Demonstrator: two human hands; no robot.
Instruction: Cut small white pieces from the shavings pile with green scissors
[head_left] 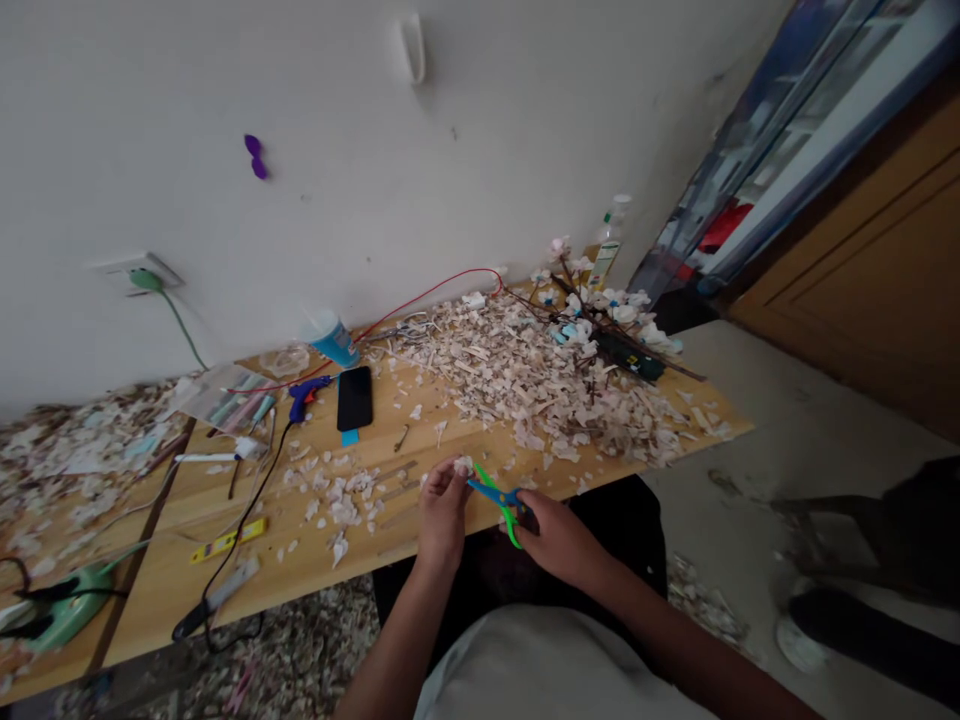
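My left hand (442,512) pinches a small pale scrap (463,466) at the front edge of the wooden table (315,560). Beside it, my right hand (556,535) grips green and blue scissors (496,494), their blades pointing up-left and touching the scrap. Both hands hover just over the table's near edge, above my lap.
A big heap of pale cut scraps (540,375) covers the right part of the table, with twigs and white flowers (600,310) behind it. A black phone (355,397), a blue glue gun (306,394), a blue cup (332,340) and cables lie to the left. Scraps litter the floor.
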